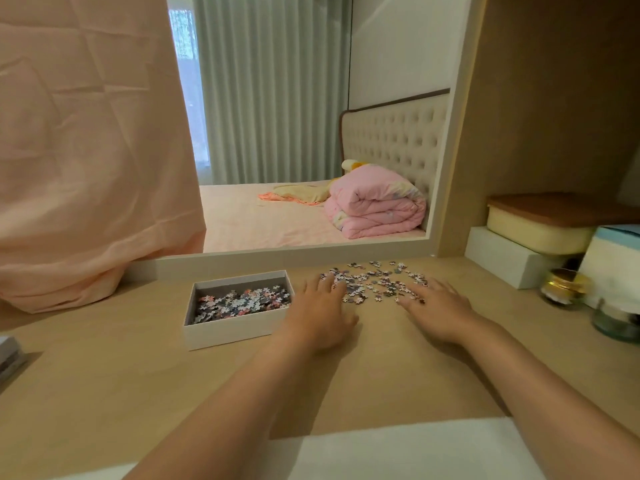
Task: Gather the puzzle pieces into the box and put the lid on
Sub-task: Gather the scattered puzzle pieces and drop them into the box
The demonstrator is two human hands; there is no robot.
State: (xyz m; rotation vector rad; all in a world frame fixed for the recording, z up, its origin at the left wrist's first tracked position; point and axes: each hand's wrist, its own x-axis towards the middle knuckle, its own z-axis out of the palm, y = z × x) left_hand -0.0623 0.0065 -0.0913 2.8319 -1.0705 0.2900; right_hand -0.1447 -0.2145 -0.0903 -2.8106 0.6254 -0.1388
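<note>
Table (104, 393) holds a part-filled white box (235, 330); right of it, left hand (322, 313) and right hand (440, 310) lie flat, fingers spread, on loose puzzle pieces (377, 282).

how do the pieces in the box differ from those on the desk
The pieces in the box lie heaped together; the pieces on the desk are spread thin. No hand touches the boxed ones; the left hand and right hand rest fingers on the desk ones. Both are small, dark, white and pink.

Both bare: left hand (320, 311), right hand (440, 311). Forearms bare out to frame edge, 6 to 4 o'clock. At 6 o'clock, white fabric (398, 452), can't tell if clothing.
</note>
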